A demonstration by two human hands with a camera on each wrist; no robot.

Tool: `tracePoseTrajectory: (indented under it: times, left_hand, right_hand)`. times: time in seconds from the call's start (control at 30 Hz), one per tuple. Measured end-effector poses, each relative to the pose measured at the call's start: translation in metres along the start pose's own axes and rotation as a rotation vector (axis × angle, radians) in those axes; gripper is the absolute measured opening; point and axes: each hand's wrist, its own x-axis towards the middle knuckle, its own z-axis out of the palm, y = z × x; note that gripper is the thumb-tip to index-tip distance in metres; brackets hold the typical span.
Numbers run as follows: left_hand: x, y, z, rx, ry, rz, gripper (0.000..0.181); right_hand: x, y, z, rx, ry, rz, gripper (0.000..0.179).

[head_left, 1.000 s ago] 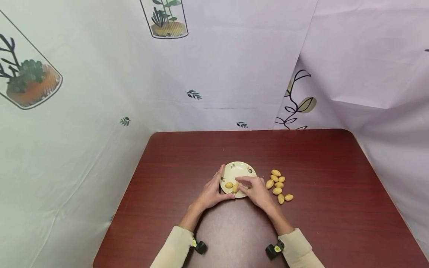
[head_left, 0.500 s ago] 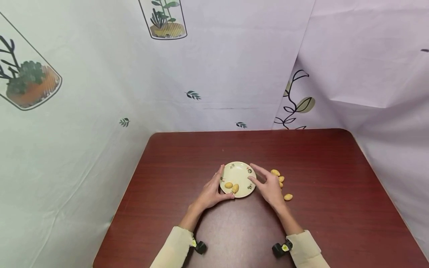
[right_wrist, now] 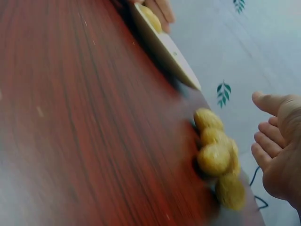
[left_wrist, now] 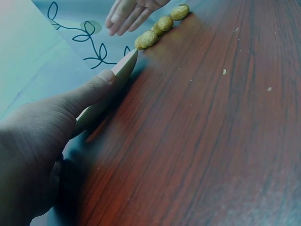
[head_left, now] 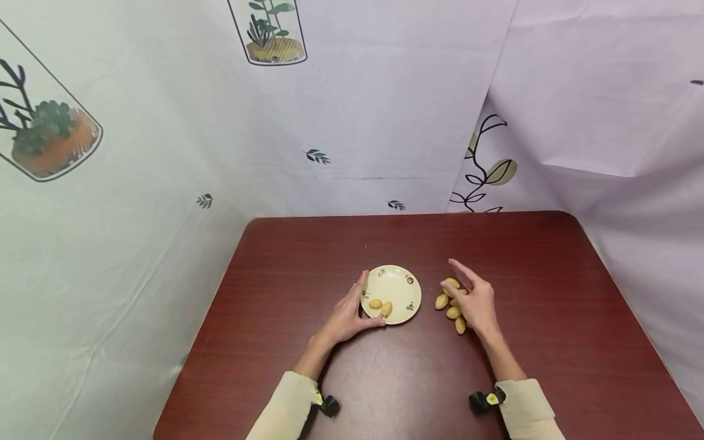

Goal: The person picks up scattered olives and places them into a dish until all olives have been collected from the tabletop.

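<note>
A round cream plate [head_left: 395, 287] with small printed motifs lies on the table, bearing two small yellow oval pieces [head_left: 387, 309] near its front rim. My left hand [head_left: 345, 316] holds the plate at its left side, thumb on the near rim and fingers along the far left edge. To the right of the plate is a loose cluster of several similar yellow pieces [head_left: 453, 313], wrinkled and nut-like. Over that cluster my right hand [head_left: 478, 304] hovers with thumb and fingers apart, nothing between them. In the right wrist view its fingers stand beside the pieces [right_wrist: 214, 159].
The dark red wooden table [head_left: 308, 256] has rounded far corners. Pale cloth [head_left: 352, 122] printed with plants and leaves hangs behind and on both sides. Each wrist wears a small black camera [head_left: 329, 406].
My right hand has left the yellow piece on the plate and moved right, past the rim, to above the cluster. The left hand and plate have stayed put.
</note>
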Motion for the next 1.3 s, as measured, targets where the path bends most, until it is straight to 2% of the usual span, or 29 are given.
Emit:
tracePoseTrajectory:
  times: [0.23, 0.47, 0.63, 0.73, 1.0, 1.3]
  left_hand:
    - [-0.001, 0.001, 0.0, -0.007, -0.001, -0.001, 0.126]
    - [0.0, -0.001, 0.0, -0.012, -0.002, 0.001, 0.125]
    - [0.001, 0.0, -0.001, -0.017, -0.011, 0.0, 0.125]
    - [0.002, 0.001, -0.002, -0.015, -0.016, 0.003, 0.126]
    - [0.004, 0.004, -0.005, 0.026, -0.031, 0.002, 0.126]
    - [0.003, 0.006, -0.006, 0.031, -0.052, -0.017, 0.126]
  right_hand:
    - [0.003, -0.006, -0.016, -0.013, -0.043, -0.029, 0.049]
    - [0.01, 0.014, -0.023, 0.034, -0.143, -0.03, 0.045]
    - [0.013, 0.027, -0.024, 0.045, -0.194, 0.001, 0.041]
    - [0.013, 0.028, -0.025, 0.023, -0.213, 0.029, 0.04]
    - [0.014, 0.027, -0.025, -0.008, -0.229, 0.031, 0.038]
    - [0.017, 0.028, -0.024, -0.123, -0.24, 0.049, 0.034]
